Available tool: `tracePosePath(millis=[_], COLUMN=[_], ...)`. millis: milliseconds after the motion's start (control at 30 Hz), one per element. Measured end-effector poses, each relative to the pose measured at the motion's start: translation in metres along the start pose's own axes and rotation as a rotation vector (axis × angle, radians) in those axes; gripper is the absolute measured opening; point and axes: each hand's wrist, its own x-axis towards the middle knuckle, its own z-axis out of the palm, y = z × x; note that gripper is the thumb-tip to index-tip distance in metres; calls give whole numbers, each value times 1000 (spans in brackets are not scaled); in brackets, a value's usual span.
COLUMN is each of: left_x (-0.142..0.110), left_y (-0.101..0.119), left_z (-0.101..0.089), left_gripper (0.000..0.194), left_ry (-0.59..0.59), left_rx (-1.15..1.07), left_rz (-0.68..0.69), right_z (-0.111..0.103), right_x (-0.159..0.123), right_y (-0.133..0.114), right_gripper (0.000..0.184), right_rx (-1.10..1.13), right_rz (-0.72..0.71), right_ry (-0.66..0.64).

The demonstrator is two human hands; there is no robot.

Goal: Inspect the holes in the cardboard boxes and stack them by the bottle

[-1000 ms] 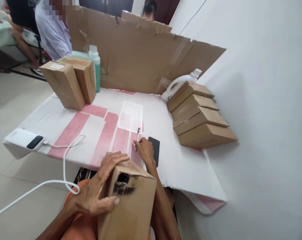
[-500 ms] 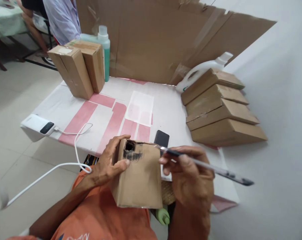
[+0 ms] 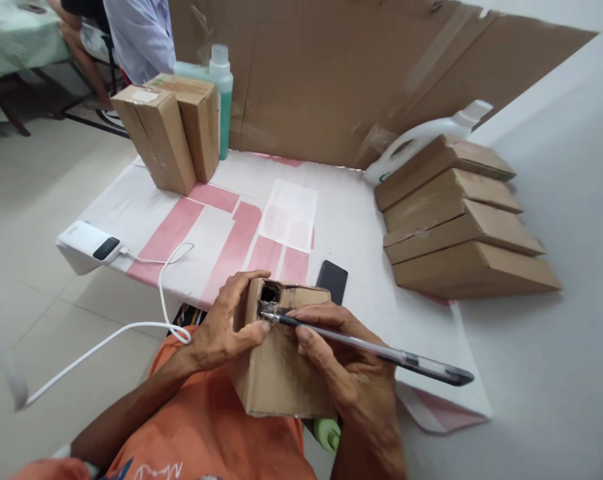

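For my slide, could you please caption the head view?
Left hand steadies a cardboard box while right hand puts pen to it.

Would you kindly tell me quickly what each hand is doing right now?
Left hand: closed around the cardboard box, holding it.
Right hand: closed on the pen, tip at the box's dark marking.

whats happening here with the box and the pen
A person holds a small cardboard box on their lap. The left hand grips its side, and the right hand holds a pen with its tip at a dark, smudged hole near the box's top. On the table ahead lie a phone, a power bank and more boxes.
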Motion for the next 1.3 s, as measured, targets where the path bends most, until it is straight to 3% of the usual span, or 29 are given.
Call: tracePosePath(millis=[333, 433, 533, 600, 667, 767, 833, 933, 1067, 1167, 1300], left_x=[-2, -4, -6, -7, -6, -5, -3, 0, 2, 1, 2], left_y=[8, 2, -7, -12, -14, -12, -11, -12, -17, -19, -19], left_z=[-4, -3, -6, -8, -10, -9, -6, 0, 8, 12, 11], left_gripper=[68, 69, 71, 72, 72, 70, 70, 71, 69, 64, 61], left_ry=[-34, -28, -6, 15, 46, 85, 119, 177, 227, 247, 256], left_rx=[-32, -60, -126, -167, -193, -228, -267, -363, -473, -502, -473], left_rz=[-64, -60, -66, -75, -82, -98, -107, -109, -127, -102, -85], right_z=[-13, -20, -31, -37, -37, -25, -15, -11, -31, -51, -64], right_x=[10, 33, 75, 108, 135, 153, 153, 146, 121, 87, 54], right_y=[4, 6, 27, 53, 84, 125, 140, 141, 131, 133, 149], right_gripper=[18, 21, 26, 24, 16, 4, 10, 25, 46, 57, 64], right_rx=[-82, -6, 70, -133, -580, -800, -852, -925, -1018, -1102, -925], right_rz=[88, 40, 10, 113, 339, 496, 555, 600, 615, 723, 821], right_ry=[140, 178, 222, 181, 13, -85, -100, -106, -9, 111, 219])
